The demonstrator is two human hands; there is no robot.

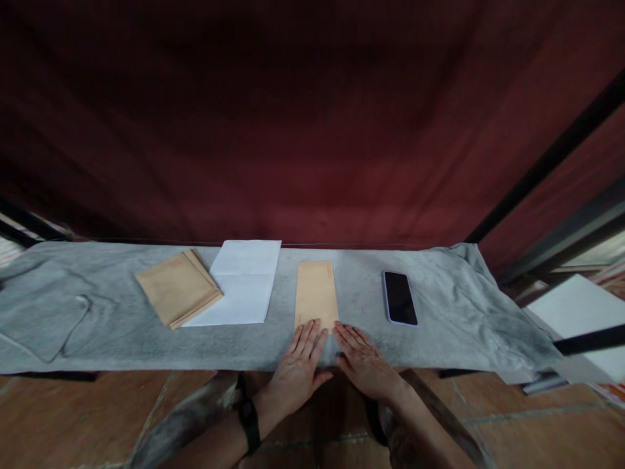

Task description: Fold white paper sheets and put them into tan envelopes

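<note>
Has a single tan envelope (316, 293) laid flat on the gray, cloth-covered counter (361, 280), just right of the middle of the frame, with its long sides running away from the body. Rests the left hand (297, 368) palm down over its near left end, fingers long and slightly fanned, thumb out to the side. Sets the right hand (364, 365) palm down too, fingers extended close together, fingertips at the near right corner. Pinches nothing with either hand. Shows reddish print on the envelope near its far right corner, and fainter marks near the left fingertips. Cannot tell whether anything is inside. At left of centre in the frame, a small pile of tan envelopes (178, 286), slightly fanned and overlapping the left side of white paper (244, 296) with a crease across it; contents, if any, hidden from view. To the right of the single envelope and apart from it, a phone (400, 298), dark screen up, in a pale purple case. On the left wrist, a black watch (249, 423).
</note>
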